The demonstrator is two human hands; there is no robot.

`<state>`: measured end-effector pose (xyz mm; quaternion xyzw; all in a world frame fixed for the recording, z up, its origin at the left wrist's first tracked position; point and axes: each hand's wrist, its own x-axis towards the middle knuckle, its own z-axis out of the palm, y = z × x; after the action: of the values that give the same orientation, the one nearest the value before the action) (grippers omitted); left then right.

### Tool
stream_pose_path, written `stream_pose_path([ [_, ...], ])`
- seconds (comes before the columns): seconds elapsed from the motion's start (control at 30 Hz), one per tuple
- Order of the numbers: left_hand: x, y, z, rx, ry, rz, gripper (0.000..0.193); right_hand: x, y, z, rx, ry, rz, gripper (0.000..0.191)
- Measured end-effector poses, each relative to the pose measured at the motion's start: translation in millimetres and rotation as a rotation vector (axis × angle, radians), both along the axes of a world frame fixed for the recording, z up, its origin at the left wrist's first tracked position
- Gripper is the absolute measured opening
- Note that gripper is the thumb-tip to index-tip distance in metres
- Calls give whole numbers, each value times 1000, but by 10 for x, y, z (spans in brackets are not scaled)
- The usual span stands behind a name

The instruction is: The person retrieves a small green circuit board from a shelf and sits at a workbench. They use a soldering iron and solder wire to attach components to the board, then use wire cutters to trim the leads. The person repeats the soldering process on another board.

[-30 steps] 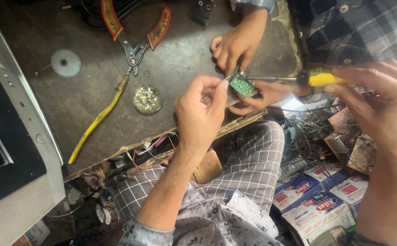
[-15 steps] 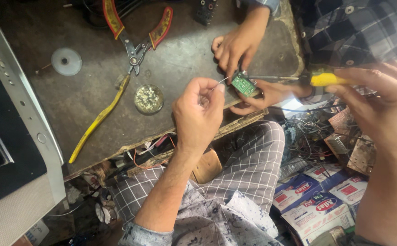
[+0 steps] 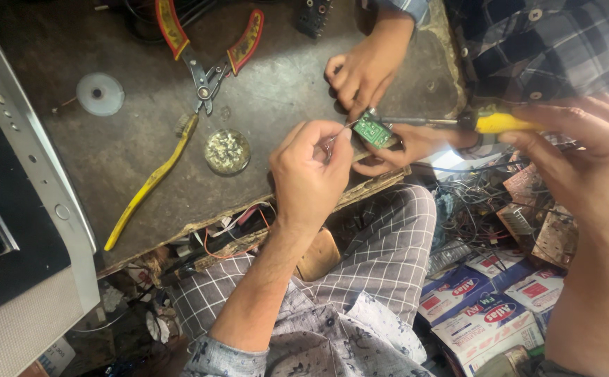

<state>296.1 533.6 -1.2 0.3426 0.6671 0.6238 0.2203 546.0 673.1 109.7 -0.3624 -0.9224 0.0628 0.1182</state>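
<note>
A yellow toothbrush (image 3: 152, 183) and a small round tin (image 3: 227, 151) lay on the dark table (image 3: 109, 139). The left hand (image 3: 309, 171) pinched a thin wire beside the small green circuit board (image 3: 372, 130), near the table's edge. Another person's hands (image 3: 364, 70) held this board. The right hand (image 3: 580, 150) gripped the yellow-handled soldering iron (image 3: 458, 123), its tip at the board.

The left hand (image 3: 309, 171) is pinching a thin wire at the small green circuit board (image 3: 373, 130) (another person's fingers (image 3: 360, 73) are steadying it) while the right hand (image 3: 584, 157) is gripping a yellow-handled soldering iron (image 3: 489, 123).
</note>
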Motion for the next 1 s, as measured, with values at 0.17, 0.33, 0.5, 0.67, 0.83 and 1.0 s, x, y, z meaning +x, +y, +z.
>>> stream_pose_path([
  [0.17,8,36,-4,33,2,-15,5,18,9,-6,-37,21,-5,23],
  [0.33,3,42,-12,38,46,-26,5,45,22,-31,-1,24,28,24],
  [0.5,2,74,5,25,28,-38,6,34,29,-31,-20,21,13,24],
  [0.67,7,44,65,19,-34,-6,7,42,23,-33,0,10,17,24],
  [0.83,-25,-9,102,5,-2,40,8,82,42,-39,-44,42,37,23],
  [1.0,-15,-8,80,-59,-211,41,11,78,35,-40,-48,36,8,24],
])
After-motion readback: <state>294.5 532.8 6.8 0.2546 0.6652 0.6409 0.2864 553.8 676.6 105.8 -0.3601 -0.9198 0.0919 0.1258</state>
